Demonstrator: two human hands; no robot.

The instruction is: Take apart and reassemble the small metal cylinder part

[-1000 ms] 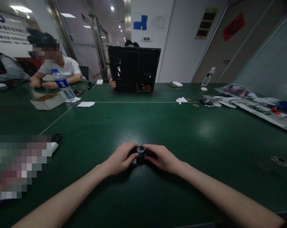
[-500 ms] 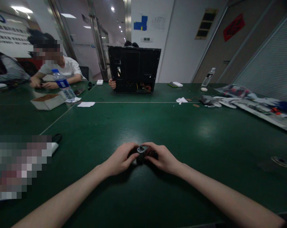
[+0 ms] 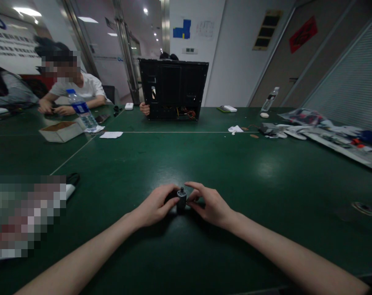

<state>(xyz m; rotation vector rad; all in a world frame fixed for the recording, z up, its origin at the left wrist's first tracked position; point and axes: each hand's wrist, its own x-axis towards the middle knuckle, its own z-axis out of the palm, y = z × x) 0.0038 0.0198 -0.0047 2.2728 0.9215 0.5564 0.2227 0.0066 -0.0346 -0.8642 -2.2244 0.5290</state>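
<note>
A small dark cylindrical part [image 3: 181, 200] with a short shaft on top stands upright on the green table [image 3: 204, 164], near the front middle. My left hand [image 3: 156, 205] curls around its left side, thumb and fingers closed on it. My right hand [image 3: 210, 203] pinches it from the right with thumb and forefinger; the other fingers are slightly raised. Both forearms rest on the table.
A black computer case [image 3: 173, 89] stands at the far side, a person's hand at its left edge. A seated person in white [image 3: 81, 88], a water bottle [image 3: 81, 110] and a cardboard box [image 3: 62, 131] are far left. Papers and parts [image 3: 327, 131] lie right; a round disc [image 3: 362, 208] near right.
My right hand has loosened and lifted its fingers, exposing more of the part and its shaft. The left hand has stayed on the part.
</note>
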